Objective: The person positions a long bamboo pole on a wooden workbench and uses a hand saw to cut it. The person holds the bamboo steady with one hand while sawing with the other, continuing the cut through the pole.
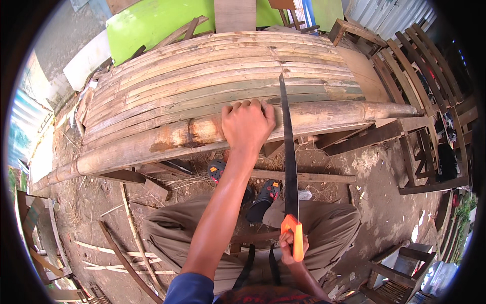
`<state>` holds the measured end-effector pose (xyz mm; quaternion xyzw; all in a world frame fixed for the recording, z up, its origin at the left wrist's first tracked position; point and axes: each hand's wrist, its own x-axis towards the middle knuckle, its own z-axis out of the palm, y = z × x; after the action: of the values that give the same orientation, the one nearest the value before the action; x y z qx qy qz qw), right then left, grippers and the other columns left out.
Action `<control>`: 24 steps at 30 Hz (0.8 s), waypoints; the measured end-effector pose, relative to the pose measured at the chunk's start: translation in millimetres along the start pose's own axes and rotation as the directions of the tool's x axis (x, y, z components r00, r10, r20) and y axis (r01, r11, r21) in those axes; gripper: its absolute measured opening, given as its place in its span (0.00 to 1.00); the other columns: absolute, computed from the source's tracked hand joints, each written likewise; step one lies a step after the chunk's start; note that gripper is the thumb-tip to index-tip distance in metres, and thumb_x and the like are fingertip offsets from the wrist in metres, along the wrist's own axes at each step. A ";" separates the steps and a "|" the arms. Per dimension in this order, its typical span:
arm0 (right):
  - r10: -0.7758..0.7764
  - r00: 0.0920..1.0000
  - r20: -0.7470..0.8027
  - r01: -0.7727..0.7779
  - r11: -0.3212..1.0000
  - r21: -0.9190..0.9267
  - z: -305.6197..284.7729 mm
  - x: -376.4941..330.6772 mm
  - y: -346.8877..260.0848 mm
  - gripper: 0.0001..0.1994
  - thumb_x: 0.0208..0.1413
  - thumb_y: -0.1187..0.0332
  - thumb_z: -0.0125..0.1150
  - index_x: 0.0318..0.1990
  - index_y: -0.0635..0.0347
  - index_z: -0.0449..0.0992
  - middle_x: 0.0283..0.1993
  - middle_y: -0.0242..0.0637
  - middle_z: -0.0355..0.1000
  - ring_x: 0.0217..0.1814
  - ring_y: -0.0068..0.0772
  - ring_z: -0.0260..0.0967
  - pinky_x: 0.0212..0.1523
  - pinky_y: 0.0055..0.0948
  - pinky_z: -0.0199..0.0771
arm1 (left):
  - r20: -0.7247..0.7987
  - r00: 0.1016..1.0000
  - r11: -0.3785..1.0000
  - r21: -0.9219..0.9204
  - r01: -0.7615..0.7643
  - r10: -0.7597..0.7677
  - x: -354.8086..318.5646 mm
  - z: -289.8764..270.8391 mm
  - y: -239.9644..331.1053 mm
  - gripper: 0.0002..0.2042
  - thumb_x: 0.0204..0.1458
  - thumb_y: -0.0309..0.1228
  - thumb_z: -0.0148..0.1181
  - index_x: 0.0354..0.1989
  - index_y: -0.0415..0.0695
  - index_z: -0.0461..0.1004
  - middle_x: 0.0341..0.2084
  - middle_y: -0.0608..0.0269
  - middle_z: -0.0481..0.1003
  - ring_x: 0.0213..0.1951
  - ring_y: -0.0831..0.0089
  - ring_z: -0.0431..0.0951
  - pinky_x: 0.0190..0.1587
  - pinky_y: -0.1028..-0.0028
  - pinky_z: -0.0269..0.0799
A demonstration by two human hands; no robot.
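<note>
A thick bamboo pole [324, 112] lies across in front of me, along the near edge of a slatted bamboo bench top [202, 68]. My left hand [248, 124] presses down on the pole near its middle, fingers wrapped over the far side. In my right hand [291, 249] is the orange handle of a hand saw [290, 167], held low between my knees. Its long dark blade points away from me and crosses the pole just right of my left hand. Whether the teeth have cut into the bamboo cannot be made out.
Wooden frames and slatted chairs [420, 66] crowd the right side. A wooden bar [304, 176] runs low past my feet. Thin bamboo strips [132, 228] lie on the dirt floor at left. Green panels [152, 30] stand behind the bench, and a small wooden stool [400, 273] is at lower right.
</note>
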<state>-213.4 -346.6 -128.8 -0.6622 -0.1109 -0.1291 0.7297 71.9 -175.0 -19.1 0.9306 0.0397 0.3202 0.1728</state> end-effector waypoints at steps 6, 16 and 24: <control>0.006 0.998 0.062 0.013 0.950 -0.312 10.5 88.6 -15.7 0.12 0.51 0.82 0.58 0.21 0.61 0.62 0.17 0.34 0.64 0.16 0.31 0.63 0.21 0.28 0.66 | 0.026 1.000 0.999 0.044 0.002 -0.003 4.1 -4.9 -5.0 0.17 0.52 0.37 0.53 0.18 0.42 0.80 0.17 0.52 0.79 0.23 0.60 0.80 0.39 0.62 0.70; 0.134 0.991 -0.014 -0.133 0.990 0.047 -14.3 2.1 -11.4 0.10 0.52 0.75 0.60 0.21 0.59 0.68 0.17 0.35 0.65 0.15 0.31 0.63 0.20 0.30 0.65 | 0.037 0.999 0.995 0.094 0.033 -0.036 4.7 -6.5 0.3 0.19 0.54 0.39 0.52 0.18 0.43 0.81 0.16 0.51 0.78 0.23 0.58 0.80 0.42 0.60 0.71; 0.048 0.999 -0.024 -0.051 0.985 -0.166 31.8 135.3 -32.1 0.14 0.55 0.73 0.63 0.20 0.61 0.67 0.13 0.27 0.59 0.13 0.20 0.55 0.17 0.26 0.55 | 0.102 0.995 0.992 0.126 0.010 -0.023 6.2 -3.9 -2.6 0.19 0.55 0.39 0.50 0.20 0.40 0.81 0.16 0.47 0.77 0.21 0.53 0.79 0.48 0.58 0.72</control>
<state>-96.4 -323.4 -50.5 -0.7222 -0.0759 -0.1264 0.6757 74.5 -170.2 -13.6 0.9546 0.0586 0.2672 0.1184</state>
